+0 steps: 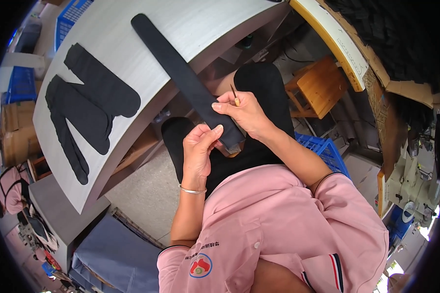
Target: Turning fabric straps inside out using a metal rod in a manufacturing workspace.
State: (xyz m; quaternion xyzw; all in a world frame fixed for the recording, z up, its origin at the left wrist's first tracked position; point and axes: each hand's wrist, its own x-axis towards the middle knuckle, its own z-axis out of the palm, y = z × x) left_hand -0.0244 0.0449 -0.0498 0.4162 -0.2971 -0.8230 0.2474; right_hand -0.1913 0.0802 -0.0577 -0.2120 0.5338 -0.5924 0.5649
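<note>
A long, flat black fabric tube (181,73) slants from the white table down to my lap. It appears to be drawn over a narrow board (233,148), whose end shows at the fabric's lower opening. My left hand (199,149), with a bracelet at the wrist, pinches the fabric's left edge near that end. On the opposite edge, my right hand (243,111) presses the fabric with its thumb. A thin awl-like tool (236,100) with a pale wooden handle is also held in its fingers, its dark point facing away from me.
Several folded black fabric pieces (85,112) lie on the curved white table (115,36) at left. Beyond my right knee stands a wooden stool (320,88). A blue crate (325,154) sits beside my right thigh. Dark fabric is heaped at the far right (391,39).
</note>
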